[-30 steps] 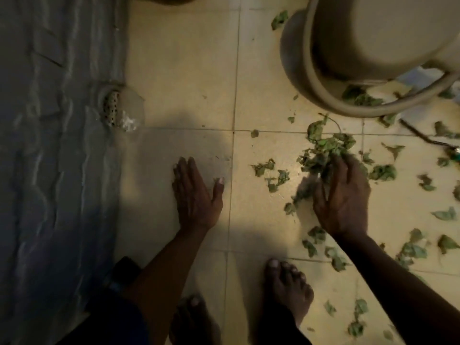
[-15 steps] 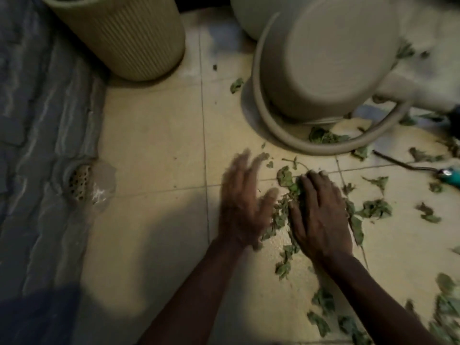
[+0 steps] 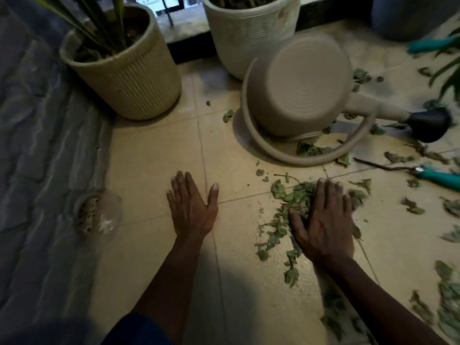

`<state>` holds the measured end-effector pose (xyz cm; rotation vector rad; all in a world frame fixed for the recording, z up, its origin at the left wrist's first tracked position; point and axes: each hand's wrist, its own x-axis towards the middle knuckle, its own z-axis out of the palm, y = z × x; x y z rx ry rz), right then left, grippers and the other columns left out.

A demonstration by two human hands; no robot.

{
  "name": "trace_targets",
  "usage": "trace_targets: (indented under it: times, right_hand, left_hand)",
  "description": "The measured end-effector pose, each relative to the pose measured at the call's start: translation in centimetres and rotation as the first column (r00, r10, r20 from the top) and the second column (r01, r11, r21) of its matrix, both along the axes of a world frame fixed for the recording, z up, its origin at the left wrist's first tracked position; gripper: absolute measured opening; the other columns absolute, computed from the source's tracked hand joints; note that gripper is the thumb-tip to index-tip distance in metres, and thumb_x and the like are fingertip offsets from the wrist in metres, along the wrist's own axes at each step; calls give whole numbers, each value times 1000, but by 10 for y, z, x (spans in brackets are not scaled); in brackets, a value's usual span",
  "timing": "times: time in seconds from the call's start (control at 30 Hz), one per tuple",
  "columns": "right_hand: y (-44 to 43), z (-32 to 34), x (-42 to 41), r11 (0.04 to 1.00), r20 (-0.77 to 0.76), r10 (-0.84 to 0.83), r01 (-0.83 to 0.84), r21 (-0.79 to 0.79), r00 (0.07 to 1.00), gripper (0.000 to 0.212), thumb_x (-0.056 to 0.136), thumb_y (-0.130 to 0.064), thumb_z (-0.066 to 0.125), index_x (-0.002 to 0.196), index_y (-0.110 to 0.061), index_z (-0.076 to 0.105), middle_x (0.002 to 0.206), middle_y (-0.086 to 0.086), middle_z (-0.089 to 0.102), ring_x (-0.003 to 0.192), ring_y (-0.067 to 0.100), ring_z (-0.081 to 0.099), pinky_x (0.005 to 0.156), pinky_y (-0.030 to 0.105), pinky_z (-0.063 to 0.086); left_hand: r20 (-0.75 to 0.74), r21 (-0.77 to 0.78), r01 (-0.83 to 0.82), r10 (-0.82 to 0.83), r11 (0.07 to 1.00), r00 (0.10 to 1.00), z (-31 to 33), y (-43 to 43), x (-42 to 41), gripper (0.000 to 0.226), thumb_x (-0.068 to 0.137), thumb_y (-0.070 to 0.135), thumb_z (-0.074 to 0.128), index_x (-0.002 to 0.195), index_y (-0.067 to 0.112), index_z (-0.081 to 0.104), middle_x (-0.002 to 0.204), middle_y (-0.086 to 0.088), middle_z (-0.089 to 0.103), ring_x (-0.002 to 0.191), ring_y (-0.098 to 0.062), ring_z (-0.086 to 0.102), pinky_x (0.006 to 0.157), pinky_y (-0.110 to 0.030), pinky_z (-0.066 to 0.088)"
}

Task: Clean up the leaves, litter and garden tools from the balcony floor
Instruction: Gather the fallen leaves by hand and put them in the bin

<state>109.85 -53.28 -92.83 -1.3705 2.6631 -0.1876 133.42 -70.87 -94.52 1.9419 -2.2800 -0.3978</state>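
Balcony floor (image 3: 154, 158): tiled, littered. Watering can (image 3: 298, 88) lies tipped on its side, not yet collected. Leaves (image 3: 291, 195) heaped just in front of the can, evidently for scooping. Right hand (image 3: 323, 220) flat, fingers straight, pressing the heap. Left hand (image 3: 191, 205) flat on bare tile front-left of the can, likely bracing. Teal-handled tool (image 3: 435, 175) lies right of the can.

Left grip (image 3: 193, 207) and right grip (image 3: 323, 220) flat, fingers straight.
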Motion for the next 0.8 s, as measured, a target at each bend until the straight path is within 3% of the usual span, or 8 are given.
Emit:
trace_targets:
  times: [0.1,0.23,0.3,0.4,0.53,0.6,0.7,0.8]
  right_hand:
    - [1,-1,1,998,66,47,-44,-50,997,95,98,-75,15,163,-8,-1,171,16,3,159,27,0,129,46,9]
    - [5,-6,2,993,84,79,-72,-91,993,89,100,-69,20,163,-9,3,171,16,8,159,27,2,128,43,6]
    - [6,-4,2,994,14,64,-62,-93,998,86,100,-67,21,162,-9,11,169,17,15,158,30,3,128,49,4]
    - [6,4,2,997,-53,-30,26,-72,998,85,97,-70,31,160,-13,22,166,15,23,157,36,6,126,59,1]
    - [6,3,2,991,-14,-131,130,-43,991,84,99,-69,26,161,-12,18,168,16,19,157,38,5,125,61,6]
    - [5,0,0,992,45,-97,100,-75,994,81,103,-64,23,162,-9,15,169,17,16,158,33,5,128,53,6]
    - [5,0,0,984,135,-20,44,-173,991,72,106,-51,28,162,-8,12,170,15,14,158,23,5,128,36,-1]
    - [8,2,2,969,204,24,28,-247,979,66,107,-44,34,161,-9,20,169,14,19,157,21,12,128,35,5]
  left_hand:
    - [33,23,422,-423,906,906,11,22,-50,96,96,80,8,165,16,-7,172,-6,-17,159,-21,-18,129,-46,-7]
    - [-89,83,800,-795,594,600,22,68,-101,81,106,65,26,166,17,1,174,-3,-8,159,-14,-17,130,-44,1]
    - [-206,9,800,-782,600,588,23,79,-102,71,108,55,32,166,20,12,175,0,4,160,-12,-7,130,-45,7]
    - [-224,-92,575,-580,813,783,22,66,-88,74,104,66,26,165,27,16,174,3,4,160,-10,-5,130,-44,2]
    - [-175,37,387,-376,921,910,20,14,-88,90,95,81,14,166,25,6,174,2,-7,159,-13,-14,129,-44,-6]
    - [-146,116,457,-440,882,886,22,-2,-100,89,96,79,10,166,24,4,174,2,-7,159,-12,-14,129,-45,-6]
    - [-177,112,657,-635,746,752,28,7,-113,69,107,60,16,166,25,12,174,3,5,159,-6,-6,130,-42,1]
    - [-316,93,763,-708,640,632,36,44,-111,56,110,44,29,163,28,27,171,6,21,158,-4,6,130,-43,14]
